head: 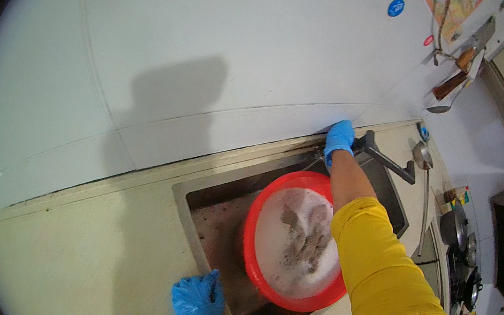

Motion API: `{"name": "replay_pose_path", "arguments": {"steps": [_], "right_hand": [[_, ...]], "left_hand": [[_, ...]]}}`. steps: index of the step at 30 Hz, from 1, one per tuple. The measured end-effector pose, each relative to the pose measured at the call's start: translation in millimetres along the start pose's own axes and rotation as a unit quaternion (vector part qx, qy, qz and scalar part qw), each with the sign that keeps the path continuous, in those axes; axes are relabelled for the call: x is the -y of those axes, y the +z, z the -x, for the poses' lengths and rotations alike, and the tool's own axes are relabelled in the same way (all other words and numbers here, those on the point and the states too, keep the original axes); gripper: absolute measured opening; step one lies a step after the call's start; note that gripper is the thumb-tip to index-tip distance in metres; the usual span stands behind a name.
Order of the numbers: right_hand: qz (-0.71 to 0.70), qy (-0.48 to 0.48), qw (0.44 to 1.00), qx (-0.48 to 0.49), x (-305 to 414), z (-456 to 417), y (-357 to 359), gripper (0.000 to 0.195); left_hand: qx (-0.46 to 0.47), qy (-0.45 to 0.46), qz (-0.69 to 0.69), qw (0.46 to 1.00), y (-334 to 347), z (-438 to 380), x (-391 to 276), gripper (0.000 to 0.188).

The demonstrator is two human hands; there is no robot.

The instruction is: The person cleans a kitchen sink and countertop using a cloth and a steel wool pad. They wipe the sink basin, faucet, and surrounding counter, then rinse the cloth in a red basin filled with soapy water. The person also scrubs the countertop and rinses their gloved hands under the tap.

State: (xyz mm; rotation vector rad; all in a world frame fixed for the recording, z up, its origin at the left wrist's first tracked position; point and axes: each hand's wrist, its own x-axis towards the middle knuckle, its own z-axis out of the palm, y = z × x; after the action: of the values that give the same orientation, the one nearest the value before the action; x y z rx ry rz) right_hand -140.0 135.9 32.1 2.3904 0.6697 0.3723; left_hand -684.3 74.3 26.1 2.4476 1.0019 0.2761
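Observation:
A red plastic basin (252, 254) stands in the metal sink (217, 239), filled with cloudy, foamy water and a greyish-brown cloth (309, 241). My left hand (199, 305), in a blue glove, is at the sink's left rim with its fingers curled; whether it holds anything cannot be told. My right hand (340, 140), also blue-gloved, reaches past the basin to the back of the sink, beside the base of the dark faucet (390, 162). Its fingertips are hidden, so its hold there cannot be seen. The yellow sleeve covers part of the basin.
Pale countertop (76, 250) surrounds the sink, with a white wall (267, 58) behind. A long-handled metal ladle (422, 155) lies right of the faucet. Pans (455, 225) and a stove are farther right. A rack with knives (465, 60) hangs on the wall.

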Motion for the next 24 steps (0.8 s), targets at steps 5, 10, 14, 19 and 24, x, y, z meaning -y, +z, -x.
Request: {"name": "replay_pose_path", "arguments": {"steps": [5,10,14,19,24], "right_hand": [[0.035,-0.060,0.997,0.020,-19,-14,28,0.016],[-0.046,-0.132,0.986,-0.096,-21,36,-13,0.016],[-0.482,-0.101,0.866,-0.089,16,79,-48,0.021],[-0.572,-0.062,0.815,-0.071,29,84,-45,0.021],[-0.465,0.050,0.879,-0.094,11,52,-20,0.024]], "left_hand": [[-0.011,0.017,0.029,0.999,-4,-10,-9,0.023],[-0.018,0.027,0.041,0.999,2,-14,-15,0.020],[-0.022,0.029,0.032,0.999,3,-14,-17,0.023],[-0.005,0.022,0.020,1.000,3,-11,-14,0.024],[-0.025,0.021,0.006,0.999,0,-7,-11,0.021]]}}
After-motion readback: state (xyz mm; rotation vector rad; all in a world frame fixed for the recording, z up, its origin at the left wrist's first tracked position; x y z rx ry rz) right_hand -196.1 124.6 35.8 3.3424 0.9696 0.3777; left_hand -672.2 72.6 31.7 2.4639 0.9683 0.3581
